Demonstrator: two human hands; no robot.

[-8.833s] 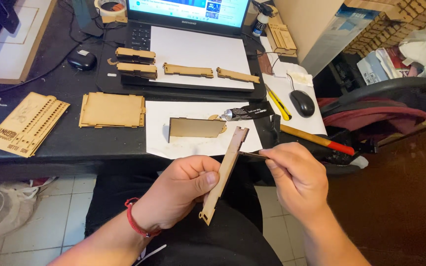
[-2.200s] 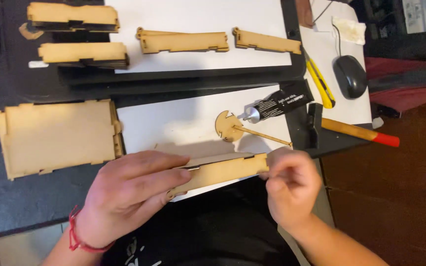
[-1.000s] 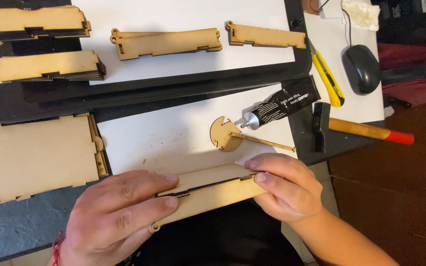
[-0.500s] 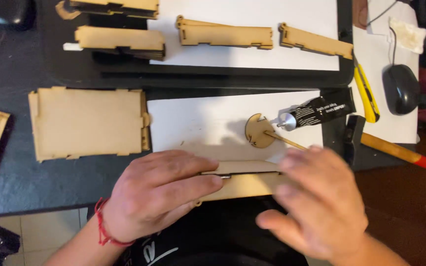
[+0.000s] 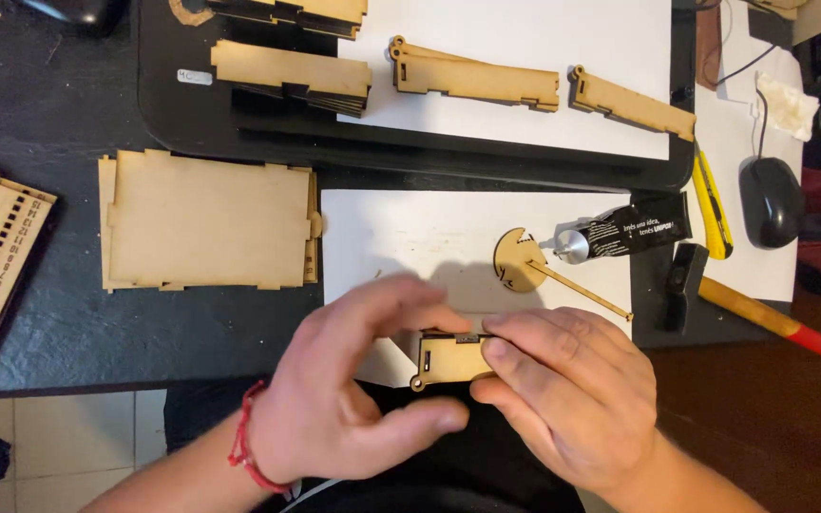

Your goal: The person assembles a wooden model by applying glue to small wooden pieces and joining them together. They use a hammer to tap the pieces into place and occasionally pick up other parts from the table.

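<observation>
Two hands, my left hand (image 5: 349, 399) and right hand (image 5: 567, 399), are grasping the small wooden piece (image 5: 448, 361) together at the near edge of the worktop (image 5: 59, 313), just below the white paper sheet (image 5: 410, 237).

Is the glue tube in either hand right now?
No: the black glue tube lies on the white paper, while the left hand and right hand hold a small wooden piece.
</observation>
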